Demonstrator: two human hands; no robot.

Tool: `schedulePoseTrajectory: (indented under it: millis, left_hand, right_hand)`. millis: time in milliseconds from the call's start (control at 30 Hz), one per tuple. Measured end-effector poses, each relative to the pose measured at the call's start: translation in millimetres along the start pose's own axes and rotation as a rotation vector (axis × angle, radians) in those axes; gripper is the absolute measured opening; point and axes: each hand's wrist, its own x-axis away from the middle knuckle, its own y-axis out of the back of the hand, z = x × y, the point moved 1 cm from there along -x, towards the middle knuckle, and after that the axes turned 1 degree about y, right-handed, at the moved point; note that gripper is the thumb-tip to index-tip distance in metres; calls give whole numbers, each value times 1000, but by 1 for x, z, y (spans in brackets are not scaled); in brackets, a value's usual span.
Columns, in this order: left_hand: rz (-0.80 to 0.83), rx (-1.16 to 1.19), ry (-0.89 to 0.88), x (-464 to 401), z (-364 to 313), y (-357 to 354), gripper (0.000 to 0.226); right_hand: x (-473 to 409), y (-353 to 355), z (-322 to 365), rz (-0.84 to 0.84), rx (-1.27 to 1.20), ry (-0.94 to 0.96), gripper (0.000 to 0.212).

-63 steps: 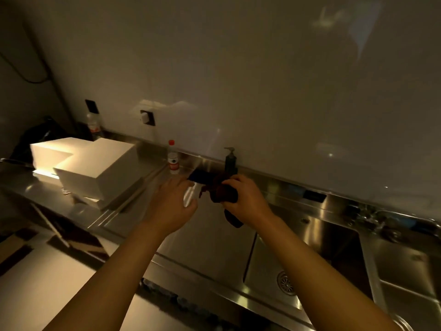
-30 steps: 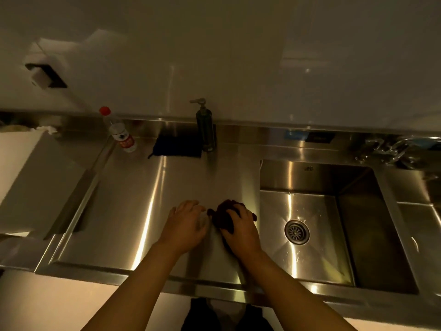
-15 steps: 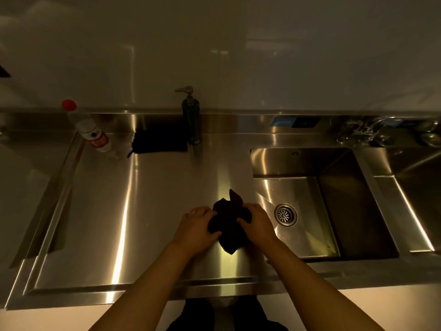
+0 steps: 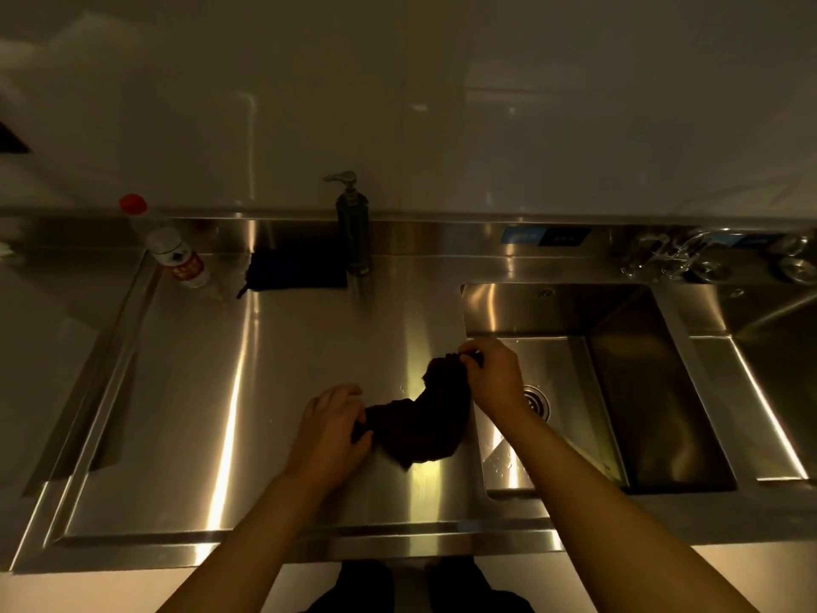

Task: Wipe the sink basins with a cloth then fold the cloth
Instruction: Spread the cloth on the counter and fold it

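The left hand (image 4: 329,429) pinches the near-left end of the dark cloth (image 4: 420,422); the right hand (image 4: 495,376) pinches its far-right corner, so the cloth hangs bunched between them over the bench (image 4: 221,391), just left of the sink basin (image 4: 641,391). Droplets in the basin suggest wiping is done. The folding seems barely begun: the cloth is not yet spread flat.

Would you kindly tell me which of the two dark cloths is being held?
The crumpled cloth at the counter's front, gripped by both hands; the other cloth lies flat beside the soap dispenser.
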Motion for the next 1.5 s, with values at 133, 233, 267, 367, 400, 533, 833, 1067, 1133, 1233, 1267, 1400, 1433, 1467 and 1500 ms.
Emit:
schedulePoseTrajectory:
  millis: [133,233,267,367,400,533,833,1067,1133,1233,1267,1400,1433,1467,1500]
  left_hand:
    - [-124,29,94,21,13,32,20]
    - [-247,57,214,35,26,53,21]
    - [-267,59,256,39,31,57,20]
    - [-225,-22,331,47,38,55,17]
    - [-212,-48,342,49,40,51,15]
    - [-213,-20,336,41,38,37,24]
    - [77,11,138,-44,3,-9,53]
    - [159,-81,96,-97,1,-52,54]
    - [131,-63,107,-97,3,-59,48]
    - [80,21,134,-87,8,-59,36]
    - [52,53,150,-83,11,-54,33]
    - [-132,184,256,-66,17,-12,19]
    - [-186,205,285,-61,18,1,15]
    - [-236,221,315,-56,18,14,11]
    - [-284,236,345,-50,16,27,7]
  right_hand:
    - [-31,12,19,-18,-32,58,15]
    - [-46,17,24,-57,-94,69,17]
    - [-49,17,25,-51,-141,66,22]
    - [-51,11,24,73,-182,77,58]
    - [-50,7,21,112,-143,86,65]
    - [-34,-14,3,201,-11,61,44]
    - [-6,-85,-7,330,130,19,57]
    - [-34,-110,0,188,312,-29,42]
    - [-36,-112,-1,210,391,11,35]
    - [-35,-105,-6,214,379,34,19]
    - [-35,-100,-8,190,322,12,19]
    - [-46,-63,-7,6,16,-90,23]
    - [-51,-54,-3,-17,-18,-78,23]
    - [-58,-47,3,-21,-61,-63,23]
    - [-65,-40,11,-13,-123,-56,24]
